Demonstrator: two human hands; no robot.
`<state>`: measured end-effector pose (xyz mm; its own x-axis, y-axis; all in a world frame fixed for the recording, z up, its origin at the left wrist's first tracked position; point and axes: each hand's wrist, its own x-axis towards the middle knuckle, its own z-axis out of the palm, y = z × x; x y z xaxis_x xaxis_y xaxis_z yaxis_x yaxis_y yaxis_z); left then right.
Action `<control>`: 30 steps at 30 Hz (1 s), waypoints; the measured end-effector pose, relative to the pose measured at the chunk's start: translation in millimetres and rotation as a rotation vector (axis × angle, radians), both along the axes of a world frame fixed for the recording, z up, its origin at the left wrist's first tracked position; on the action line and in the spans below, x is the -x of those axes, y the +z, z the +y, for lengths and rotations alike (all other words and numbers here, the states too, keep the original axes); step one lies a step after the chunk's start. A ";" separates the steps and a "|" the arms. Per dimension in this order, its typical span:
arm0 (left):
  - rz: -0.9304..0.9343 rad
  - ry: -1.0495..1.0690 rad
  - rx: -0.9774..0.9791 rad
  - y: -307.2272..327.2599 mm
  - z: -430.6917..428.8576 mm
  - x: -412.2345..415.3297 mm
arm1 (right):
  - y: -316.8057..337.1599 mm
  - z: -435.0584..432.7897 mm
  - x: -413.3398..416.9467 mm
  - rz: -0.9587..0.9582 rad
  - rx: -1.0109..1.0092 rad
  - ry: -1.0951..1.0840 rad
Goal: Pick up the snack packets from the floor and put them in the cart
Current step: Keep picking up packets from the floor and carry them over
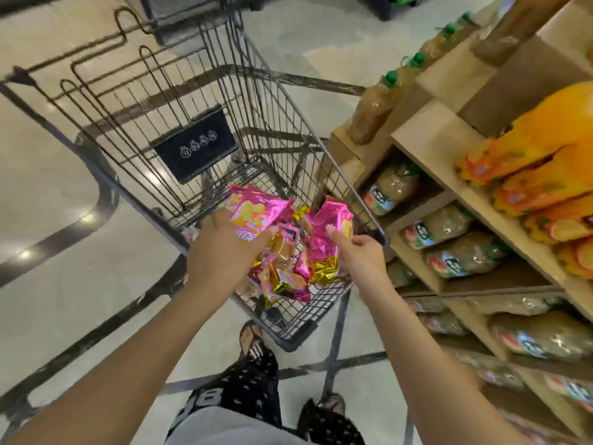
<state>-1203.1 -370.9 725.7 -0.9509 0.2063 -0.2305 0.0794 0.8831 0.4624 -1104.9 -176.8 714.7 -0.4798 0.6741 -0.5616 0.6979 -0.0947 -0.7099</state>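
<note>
Pink and shiny: the left hand (218, 252) is gripping one snack packet (253, 213), the right hand (361, 255) is pinching a second packet (330, 232), both over one cart (288, 340). More packets (284, 281) (too jumbled to count) are lying inside.

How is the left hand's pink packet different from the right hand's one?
The left packet is gripped by its near end in the left hand and points away; the right packet is pinched at its side by the right hand, gold end hanging down. The left packet is over the cart middle; the right packet is near its right rim. Both are shiny pink.
</note>
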 end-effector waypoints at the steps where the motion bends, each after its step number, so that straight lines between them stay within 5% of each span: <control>1: 0.001 -0.029 0.013 -1.6 0.7 3.2 | -0.6 -1.4 -0.9 -0.005 -0.012 0.007; 8: 0.052 -0.334 0.044 3.6 2.0 -34.7 | 15.6 -18.0 -73.3 -0.140 -0.141 0.002; 17: 0.098 -1.018 0.181 -3.5 -4.3 -209.5 | 5.9 -105.6 -311.1 -0.397 -0.197 -0.129; 30: 0.278 -1.836 0.214 11.9 -20.1 -468.2 | 23.3 -319.7 -626.2 -0.496 -0.192 -0.950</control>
